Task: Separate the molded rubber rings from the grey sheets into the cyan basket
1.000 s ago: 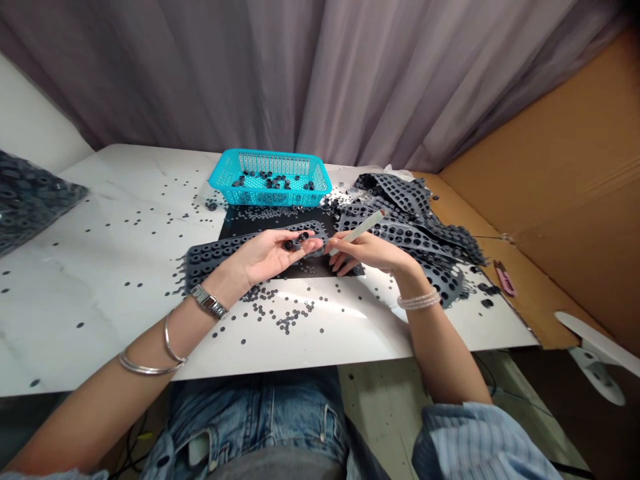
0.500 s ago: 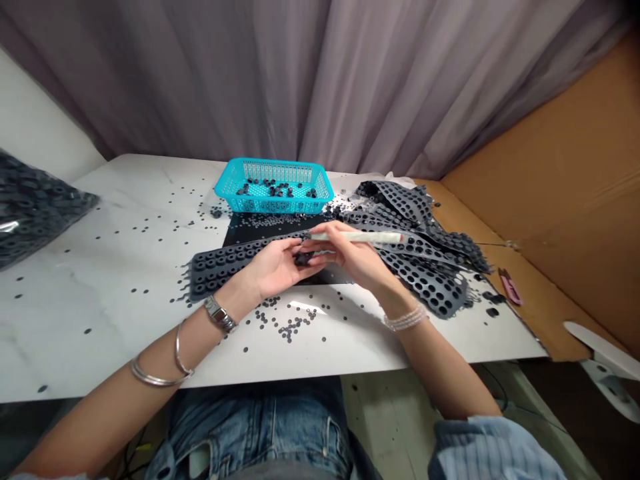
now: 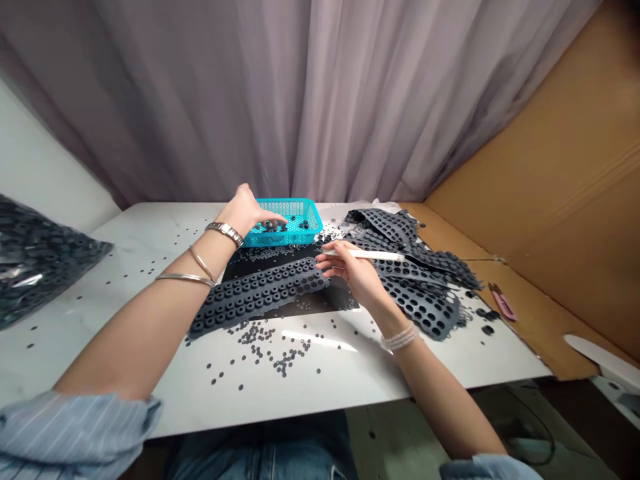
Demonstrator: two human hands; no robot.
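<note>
My left hand (image 3: pixel 245 208) is over the left end of the turquoise plastic basket (image 3: pixel 316 233), thumb stretched out; the other fingers are mostly hidden. Small black rubber pieces (image 3: pixel 271 227) lie in the basket under it. My right hand (image 3: pixel 350 265) is closed around a white pen-shaped tool (image 3: pixel 377 255), whose shaft points right; its other end is hidden by the fingers. Just left of these fingers lies a black rubber sheet (image 3: pixel 260 288) with rows of ring-shaped pieces, its right end showing holes. A dark mat (image 3: pixel 310 307) is under the sheet.
Punched black sheets (image 3: pixel 425 310) are piled on the right. Pink snips (image 3: pixel 503 303) lie on the cardboard (image 3: pixel 523 340) beyond. Small black discs (image 3: pixel 287 363) are scattered over the white table (image 3: pixel 175 373). A clear bag of black pieces (image 3: pixel 45 257) stands at left.
My left hand has moved away from my right hand, up and left to the basket. My right hand stays over the sheet with the white tool. The view has tilted up.
</note>
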